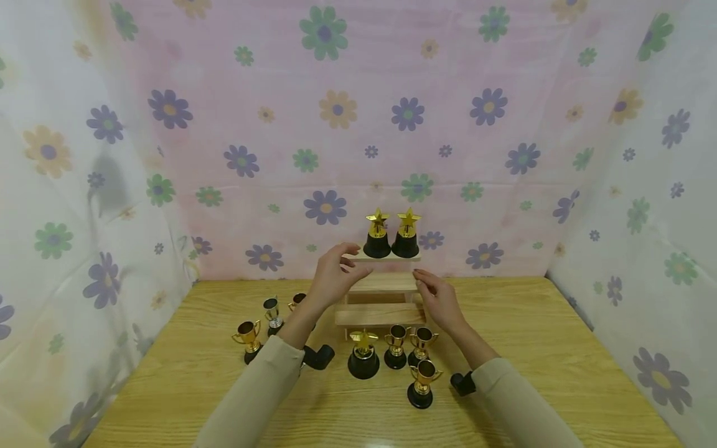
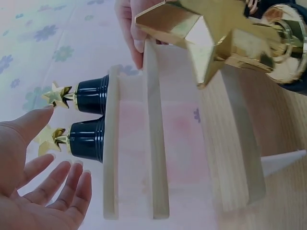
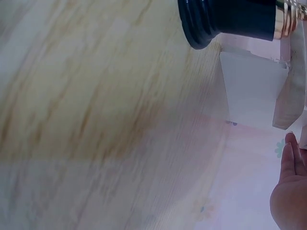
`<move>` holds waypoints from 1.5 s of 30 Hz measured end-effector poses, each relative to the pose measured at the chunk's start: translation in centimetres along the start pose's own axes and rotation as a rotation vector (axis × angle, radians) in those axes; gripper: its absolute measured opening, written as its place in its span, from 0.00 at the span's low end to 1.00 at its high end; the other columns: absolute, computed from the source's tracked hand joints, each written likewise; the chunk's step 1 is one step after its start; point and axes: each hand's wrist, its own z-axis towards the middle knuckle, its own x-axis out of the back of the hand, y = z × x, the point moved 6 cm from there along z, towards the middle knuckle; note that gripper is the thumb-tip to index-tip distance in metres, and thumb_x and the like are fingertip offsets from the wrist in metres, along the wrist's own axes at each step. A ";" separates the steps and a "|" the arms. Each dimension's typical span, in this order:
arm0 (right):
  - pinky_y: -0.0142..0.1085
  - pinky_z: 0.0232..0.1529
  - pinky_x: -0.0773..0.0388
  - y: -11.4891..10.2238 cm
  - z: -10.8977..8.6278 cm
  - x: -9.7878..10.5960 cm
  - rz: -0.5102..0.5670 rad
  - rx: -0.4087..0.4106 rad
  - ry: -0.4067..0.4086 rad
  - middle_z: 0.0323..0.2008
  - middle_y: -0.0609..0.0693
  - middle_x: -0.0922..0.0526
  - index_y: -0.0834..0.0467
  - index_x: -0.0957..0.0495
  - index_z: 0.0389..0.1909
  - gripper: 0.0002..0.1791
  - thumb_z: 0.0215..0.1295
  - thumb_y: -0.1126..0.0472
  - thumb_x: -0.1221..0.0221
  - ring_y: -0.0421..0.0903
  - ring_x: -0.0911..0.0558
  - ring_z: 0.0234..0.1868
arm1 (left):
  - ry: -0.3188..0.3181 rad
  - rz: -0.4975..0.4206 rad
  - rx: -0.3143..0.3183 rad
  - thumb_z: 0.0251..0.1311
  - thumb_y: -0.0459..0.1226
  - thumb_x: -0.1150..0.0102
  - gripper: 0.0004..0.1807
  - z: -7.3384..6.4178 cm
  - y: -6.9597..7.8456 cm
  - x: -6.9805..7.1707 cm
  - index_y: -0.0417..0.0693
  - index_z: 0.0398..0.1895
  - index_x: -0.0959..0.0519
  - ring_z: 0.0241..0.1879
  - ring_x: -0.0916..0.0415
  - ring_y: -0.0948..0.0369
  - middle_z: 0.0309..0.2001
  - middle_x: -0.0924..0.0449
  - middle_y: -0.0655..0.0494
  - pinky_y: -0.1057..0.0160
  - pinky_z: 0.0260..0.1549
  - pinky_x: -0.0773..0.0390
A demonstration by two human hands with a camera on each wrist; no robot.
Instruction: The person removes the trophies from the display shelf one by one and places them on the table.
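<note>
A wooden step stand (image 1: 381,315) has three visible boards, one above another. Two star trophies (image 1: 378,235) with black bases stand side by side on its top board. My left hand (image 1: 334,275) is beside the left end of the top board, fingers loosely spread and nothing in them. The left wrist view shows this hand (image 2: 43,177) apart from the star trophies (image 2: 88,139). My right hand (image 1: 439,298) pinches the right end of the middle board (image 1: 386,282). Only part of the right hand (image 3: 290,191) shows in the right wrist view, its fingers against the wood.
Before the stand are another star trophy (image 1: 363,356) and three gold cups, the nearest one (image 1: 421,382) in front. Left of it, near my left forearm, stand a gold cup (image 1: 247,339), a silver cup (image 1: 272,314) and another partly hidden cup (image 1: 297,301). A flowered cloth (image 1: 358,149) hangs behind.
</note>
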 end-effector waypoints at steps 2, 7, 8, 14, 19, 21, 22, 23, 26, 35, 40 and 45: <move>0.54 0.60 0.23 0.0 0.0 0.0 0.005 -0.001 0.003 0.67 0.64 0.25 0.69 0.23 0.64 0.19 0.79 0.65 0.48 0.61 0.23 0.66 | 0.009 -0.014 0.017 0.63 0.41 0.28 0.30 0.4 -0.1 -0.1 0.43 0.66 0.24 0.51 0.20 0.47 0.60 0.22 0.43 0.47 0.47 0.19; 0.55 0.60 0.24 -0.1 0.0 0.0 0.012 0.001 0.007 0.67 0.66 0.25 0.70 0.24 0.63 0.19 0.78 0.66 0.47 0.61 0.24 0.66 | 0.016 -0.040 0.068 0.62 0.43 0.27 0.31 1.3 -0.1 -0.5 0.47 0.67 0.25 0.53 0.22 0.47 0.60 0.23 0.47 0.48 0.49 0.19; 0.55 0.60 0.24 -0.1 0.0 0.1 0.008 0.001 0.009 0.66 0.65 0.25 0.70 0.23 0.63 0.19 0.78 0.66 0.47 0.61 0.23 0.66 | 0.018 -0.041 0.072 0.62 0.44 0.28 0.31 1.5 -0.1 -0.6 0.46 0.67 0.25 0.54 0.23 0.47 0.61 0.24 0.47 0.48 0.49 0.20; 0.55 0.59 0.23 -0.1 0.0 0.2 -0.006 0.004 0.020 0.66 0.65 0.24 0.70 0.23 0.62 0.18 0.78 0.66 0.47 0.61 0.22 0.64 | 0.044 -0.029 0.062 0.63 0.44 0.28 0.36 2.6 -0.1 -1.1 0.41 0.70 0.29 0.55 0.25 0.43 0.63 0.26 0.39 0.45 0.51 0.21; 0.55 0.59 0.23 0.0 0.0 0.2 0.000 -0.002 0.021 0.66 0.66 0.25 0.70 0.23 0.63 0.18 0.78 0.67 0.47 0.61 0.22 0.65 | 0.070 -0.034 0.072 0.62 0.44 0.28 0.37 3.2 -0.4 -1.6 0.40 0.71 0.30 0.54 0.26 0.41 0.63 0.27 0.36 0.43 0.54 0.24; 0.55 0.59 0.23 -0.1 -0.1 0.2 0.000 -0.003 0.021 0.66 0.66 0.25 0.70 0.23 0.63 0.18 0.78 0.67 0.47 0.61 0.22 0.65 | 0.077 -0.046 0.081 0.62 0.43 0.28 0.36 3.4 -0.6 -1.8 0.40 0.70 0.30 0.55 0.26 0.40 0.62 0.27 0.36 0.43 0.54 0.24; 0.55 0.59 0.23 -0.1 -0.1 0.2 -0.001 -0.002 0.022 0.66 0.66 0.25 0.70 0.23 0.63 0.18 0.78 0.67 0.47 0.61 0.22 0.64 | 0.079 -0.051 0.084 0.62 0.43 0.28 0.36 3.5 -0.7 -1.9 0.40 0.70 0.30 0.55 0.27 0.40 0.62 0.27 0.36 0.43 0.54 0.24; 0.55 0.59 0.23 -0.1 -0.1 0.2 -0.001 -0.001 0.023 0.66 0.66 0.25 0.70 0.23 0.63 0.18 0.78 0.67 0.47 0.62 0.22 0.64 | 0.081 -0.053 0.087 0.62 0.43 0.28 0.36 3.7 -0.8 -2.0 0.40 0.70 0.30 0.56 0.27 0.39 0.62 0.27 0.36 0.42 0.54 0.25; 0.55 0.59 0.23 -0.1 -0.1 0.2 0.005 -0.004 0.024 0.66 0.66 0.25 0.70 0.23 0.63 0.18 0.78 0.67 0.47 0.62 0.23 0.65 | 0.086 -0.061 0.094 0.63 0.43 0.29 0.36 4.1 -1.1 -2.2 0.40 0.71 0.30 0.57 0.27 0.38 0.62 0.27 0.37 0.43 0.54 0.25; 0.55 0.60 0.24 0.3 -0.2 -0.1 0.009 -0.010 0.005 0.67 0.66 0.26 0.69 0.24 0.65 0.19 0.79 0.65 0.48 0.61 0.24 0.66 | 0.082 -0.018 0.146 0.63 0.44 0.28 0.35 5.0 -2.0 -3.0 0.43 0.70 0.29 0.55 0.25 0.42 0.61 0.26 0.38 0.44 0.55 0.23; 0.55 0.59 0.23 0.1 -0.1 -0.1 0.005 -0.005 0.010 0.67 0.66 0.26 0.69 0.23 0.64 0.19 0.79 0.66 0.47 0.62 0.23 0.65 | 0.081 0.001 0.147 0.63 0.44 0.29 0.34 5.2 -2.2 -3.3 0.44 0.69 0.28 0.58 0.26 0.41 0.61 0.26 0.39 0.44 0.56 0.24; 0.55 0.59 0.23 -0.1 0.0 0.0 -0.005 0.004 0.016 0.66 0.67 0.25 0.70 0.23 0.63 0.18 0.78 0.67 0.46 0.63 0.23 0.65 | 0.082 0.018 0.137 0.64 0.44 0.29 0.33 5.3 -2.2 -3.4 0.44 0.69 0.28 0.57 0.25 0.43 0.60 0.25 0.40 0.45 0.55 0.23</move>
